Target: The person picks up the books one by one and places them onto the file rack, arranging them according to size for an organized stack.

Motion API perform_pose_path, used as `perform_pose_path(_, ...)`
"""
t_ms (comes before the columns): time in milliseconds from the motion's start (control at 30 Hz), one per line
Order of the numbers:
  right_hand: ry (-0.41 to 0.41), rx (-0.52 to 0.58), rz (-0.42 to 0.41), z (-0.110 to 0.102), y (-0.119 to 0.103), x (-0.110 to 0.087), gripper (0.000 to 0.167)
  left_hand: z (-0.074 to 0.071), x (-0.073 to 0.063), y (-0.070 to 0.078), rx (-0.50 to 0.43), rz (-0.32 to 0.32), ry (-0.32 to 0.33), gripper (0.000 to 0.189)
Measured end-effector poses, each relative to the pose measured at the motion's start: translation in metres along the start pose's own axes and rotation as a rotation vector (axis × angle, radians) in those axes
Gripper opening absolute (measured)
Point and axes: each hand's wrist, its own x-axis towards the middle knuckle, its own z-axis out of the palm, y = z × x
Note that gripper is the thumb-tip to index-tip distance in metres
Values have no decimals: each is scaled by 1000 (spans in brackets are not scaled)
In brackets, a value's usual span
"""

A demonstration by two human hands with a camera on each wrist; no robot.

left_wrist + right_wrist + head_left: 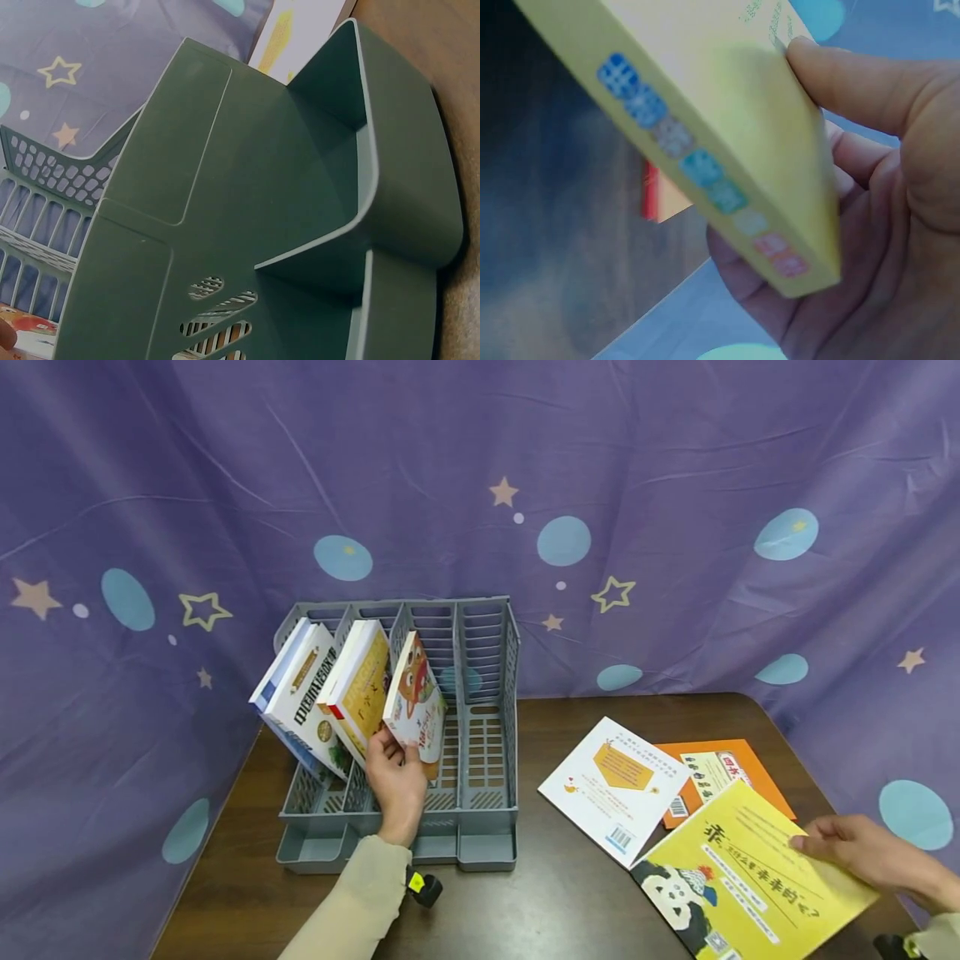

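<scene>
A grey slotted book rack (487, 797) stands on the table. My left hand (397, 785) pinches the lower near edge of a white picture book (422, 710) with an orange cartoon character, which leans in the rack's third compartment. Only a fingertip (6, 335) of that hand shows in the left wrist view. At the right, my right hand (862, 852) grips a yellow book (757, 868) with a panda on its cover. The thumb lies on the cover and the fingers are beneath; its thick spine (697, 169) carries coloured characters.
Left of the held picture book, a yellow book (363, 693) and thick white and blue books (303, 702) lean in the rack. On the table (480, 910) lie a white book (615, 789) and an orange book (757, 777), partly under the yellow one. A purple curtain (450, 460) hangs behind.
</scene>
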Motion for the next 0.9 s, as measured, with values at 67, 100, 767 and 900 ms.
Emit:
perform_pose_path(67,31,-52,-14,1,-11,-1,33,0,0,0,2,0,-1,28)
perform_pose_path(100,46,-74,-20,1,-16,-2,34,0,0,0,3,0,-1,28)
perform_pose_path(767,267,-458,-189,15,-109,-8,27,-5,-1,3,-32,-25,-33,29)
perform_pose_path(900,306,-515,-256,18,-121,-11,26,-5,-1,3,-32,-9,-21,27)
